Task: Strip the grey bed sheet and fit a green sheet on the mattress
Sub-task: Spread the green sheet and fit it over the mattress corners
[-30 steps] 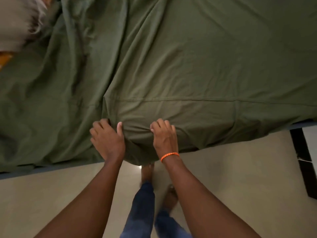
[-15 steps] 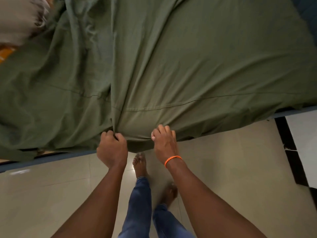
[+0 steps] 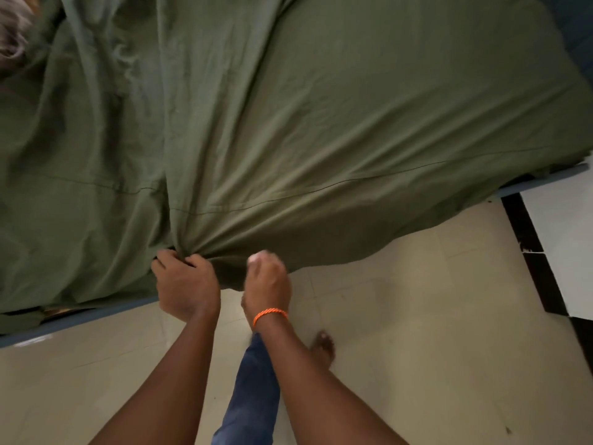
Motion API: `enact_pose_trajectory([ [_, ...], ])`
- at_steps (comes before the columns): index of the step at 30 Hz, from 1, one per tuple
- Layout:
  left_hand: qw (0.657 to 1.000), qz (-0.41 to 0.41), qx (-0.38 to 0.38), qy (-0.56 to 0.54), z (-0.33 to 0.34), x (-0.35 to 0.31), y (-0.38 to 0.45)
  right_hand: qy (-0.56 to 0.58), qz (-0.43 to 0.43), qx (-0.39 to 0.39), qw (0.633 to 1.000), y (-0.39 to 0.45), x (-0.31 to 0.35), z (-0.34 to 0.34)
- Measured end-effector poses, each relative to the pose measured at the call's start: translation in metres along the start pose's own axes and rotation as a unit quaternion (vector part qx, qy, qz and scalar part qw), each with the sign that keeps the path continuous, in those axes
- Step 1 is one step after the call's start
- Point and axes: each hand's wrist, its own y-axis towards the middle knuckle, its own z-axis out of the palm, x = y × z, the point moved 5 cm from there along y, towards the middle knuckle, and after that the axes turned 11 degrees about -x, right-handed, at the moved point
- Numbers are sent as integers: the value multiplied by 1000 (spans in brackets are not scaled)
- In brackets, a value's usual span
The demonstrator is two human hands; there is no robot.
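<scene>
the left hand [image 3: 187,285] bunches the green sheet [image 3: 321,139] hem; the blurred right hand [image 3: 268,282], curled, seems to pinch it too. pulling evenly toward the near edge would flatten wrinkles.

Bed [image 3: 80,319] filled upper part of view, blue-grey edge showing along near side. Green sheet [image 3: 321,123] lay spread over it, wrinkled, bunched in folds toward left, near hem hanging over bed edge above floor. Grey-white cloth [image 3: 12,36] lay at far left corner on bed. Cream tiled floor [image 3: 417,316] below, bare foot [image 3: 323,346] standing on it.
</scene>
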Motion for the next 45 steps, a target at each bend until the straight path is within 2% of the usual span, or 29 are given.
enact_pose_trajectory([
  [1,1000,9,-2,1,1,-4,0,29,72,-56,995,14,-3,-13],
  [3,1000,14,-11,1,5,-8,3,21,141,-97,985,41,0,-33],
  [7,1000,17,0,-11,14,-8,10,-48,185,-81,978,75,9,-38],
  [10,999,38,4,-13,10,-6,15,10,219,-89,972,77,8,-34],
  [14,999,41,-11,-2,2,5,12,9,187,-118,975,57,3,-38],
  [18,1000,9,-11,4,2,18,-1,35,165,-97,981,44,-12,-32],
  [21,996,-86,6,-17,2,13,-8,102,152,-18,983,56,-22,-27],
  [22,993,-114,4,-33,-1,6,-10,130,154,12,979,59,-26,-26],
  [24,991,-115,-13,-69,-10,-13,-15,199,185,50,961,62,-38,-28],
  [26,985,-99,0,-139,-11,-34,-31,252,250,45,934,62,-53,-33],
  [27,968,-129,38,-212,-6,-40,-44,273,285,27,919,62,-61,-36],
  [29,888,-240,157,-360,19,-54,-77,310,336,-25,889,65,-76,-43],
  [31,796,-342,274,-417,50,-70,-112,345,366,-67,862,76,-90,-49],
  [33,715,-441,334,-427,75,-87,-136,381,387,-98,834,94,-103,-53],
  [35,639,-543,317,-443,95,-100,-146,415,411,-107,805,113,-117,-57],
  [37,586,-607,272,-462,112,-113,-144,448,438,-111,772,126,-129,-62],
  [40,522,-682,201,-472,128,-131,-142,482,481,-121,722,141,-142,-68],
  [45,442,-774,80,-446,143,-159,-143,495,520,-177,673,174,-155,-77],
])
